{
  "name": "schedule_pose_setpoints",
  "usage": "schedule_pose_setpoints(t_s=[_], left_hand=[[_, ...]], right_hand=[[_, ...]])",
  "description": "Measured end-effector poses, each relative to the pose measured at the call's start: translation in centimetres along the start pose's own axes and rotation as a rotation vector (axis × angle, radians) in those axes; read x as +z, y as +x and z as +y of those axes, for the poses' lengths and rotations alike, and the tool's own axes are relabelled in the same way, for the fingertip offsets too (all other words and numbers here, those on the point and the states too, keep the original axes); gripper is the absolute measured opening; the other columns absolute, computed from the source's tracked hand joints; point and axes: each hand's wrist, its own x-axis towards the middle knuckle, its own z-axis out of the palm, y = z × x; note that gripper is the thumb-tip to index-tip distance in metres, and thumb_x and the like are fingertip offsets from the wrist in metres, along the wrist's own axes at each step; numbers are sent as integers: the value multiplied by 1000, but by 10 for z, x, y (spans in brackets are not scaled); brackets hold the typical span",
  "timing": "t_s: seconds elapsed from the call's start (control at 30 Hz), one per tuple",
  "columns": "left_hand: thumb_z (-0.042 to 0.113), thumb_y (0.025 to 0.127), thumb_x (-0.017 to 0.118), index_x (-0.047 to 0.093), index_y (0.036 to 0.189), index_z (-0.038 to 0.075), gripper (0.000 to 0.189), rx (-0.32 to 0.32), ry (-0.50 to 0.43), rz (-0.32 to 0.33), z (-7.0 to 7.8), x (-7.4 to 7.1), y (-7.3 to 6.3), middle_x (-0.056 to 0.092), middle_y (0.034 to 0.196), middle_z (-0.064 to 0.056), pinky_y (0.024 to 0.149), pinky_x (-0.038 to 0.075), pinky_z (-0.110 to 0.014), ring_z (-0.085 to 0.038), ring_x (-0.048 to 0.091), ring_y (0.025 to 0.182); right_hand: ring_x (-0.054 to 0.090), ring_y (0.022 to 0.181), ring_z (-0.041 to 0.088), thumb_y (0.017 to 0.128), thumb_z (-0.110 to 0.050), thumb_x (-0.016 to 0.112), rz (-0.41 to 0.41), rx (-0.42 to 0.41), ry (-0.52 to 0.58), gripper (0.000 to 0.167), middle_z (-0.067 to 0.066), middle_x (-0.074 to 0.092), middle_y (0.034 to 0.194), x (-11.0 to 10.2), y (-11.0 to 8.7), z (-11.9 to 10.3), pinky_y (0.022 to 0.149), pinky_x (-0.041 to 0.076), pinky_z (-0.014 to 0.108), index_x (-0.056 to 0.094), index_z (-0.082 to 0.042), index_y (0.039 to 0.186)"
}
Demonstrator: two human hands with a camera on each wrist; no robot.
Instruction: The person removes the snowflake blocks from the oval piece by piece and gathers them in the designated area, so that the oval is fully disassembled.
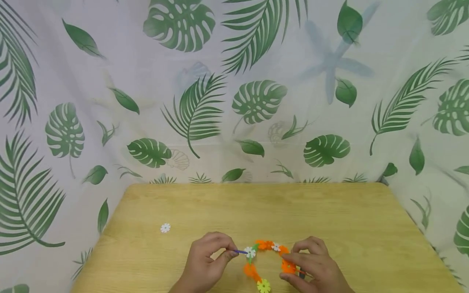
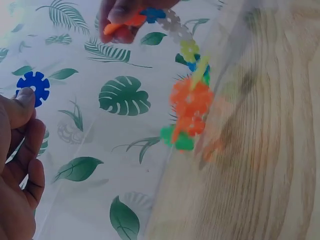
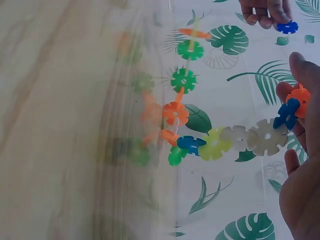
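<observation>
Between thumb and fingertips, my left hand (image 1: pixel 207 262) pinches a blue snowflake-shaped plastic disc (image 2: pixel 34 89), seen edge-on in the head view. My right hand (image 1: pixel 316 264) grips an orange notched disc (image 3: pixel 298 100) at one end of a chain of interlocked discs (image 1: pixel 265 245). The chain curves through blue, whitish, yellow, green and orange pieces. In the right wrist view, a blue disc (image 3: pixel 286 114) follows the gripped orange one. From the head view, the blue disc in my left hand appears beside a white disc (image 1: pixel 250 252) of the chain; whether they touch, I cannot tell.
A loose white snowflake disc (image 1: pixel 165 228) lies on the wooden table (image 1: pixel 329 211), left of the hands. Behind the table and along its sides hangs a leaf-printed cloth (image 1: pixel 220 122).
</observation>
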Motion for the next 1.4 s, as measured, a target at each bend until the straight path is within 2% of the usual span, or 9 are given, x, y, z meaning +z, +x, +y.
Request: schedule_pose_setpoints(t_s=[0.1,0.27,0.43,0.73,0.97,1.17,1.4], left_hand=[[5,91,78,74,92,18,13,-31,-15,-19,-1,-7,3,73,96,5,79,59,-34,-13,69,91],[4,91,78,76,96,16,13,-64,-63,-7,-4,-8,-1,74,97,3,76,60,-35,-14,71,88],[8,94,76,78,100,15,10,-93,-86,1,-10,-13,-2,75,97,1,77,61,-36,-16,72,88],[13,97,74,78,103,20,10,-177,-12,37,-12,-25,-4,76,96,4,79,55,-30,-14,70,86],[11,94,77,79,100,23,14,-273,1,76,-9,-31,-3,77,96,9,80,53,-29,-14,71,84],[2,90,79,80,99,18,19,-276,-3,131,-9,-36,-4,78,94,5,78,52,-31,-16,69,81],[6,90,81,80,97,20,16,-320,32,156,-9,-46,-5,77,93,8,79,52,-33,-16,67,83]], right_hand=[[51,94,14,90,-32,83,-14,21,-19,36,-14,65,87,-2,-2,1,103,29,30,76,-9,118],[52,95,12,89,-33,84,-19,51,-24,38,-22,61,78,-1,-4,-4,104,27,30,76,-9,118],[52,93,13,89,-33,84,-1,33,-33,38,-18,65,82,0,-1,-4,101,28,30,76,-8,117],[53,93,14,89,-32,85,12,11,-23,39,-17,66,82,2,1,-4,101,30,30,76,-6,117],[53,93,15,89,-34,84,18,5,-39,38,-17,67,83,2,2,-3,96,31,30,77,-7,116],[53,92,15,89,-32,84,30,-10,-30,38,-14,68,84,3,4,-3,94,32,31,77,-6,115],[54,92,15,88,-32,85,29,-5,-30,38,-12,70,86,2,6,-4,96,32,30,77,-6,115]])
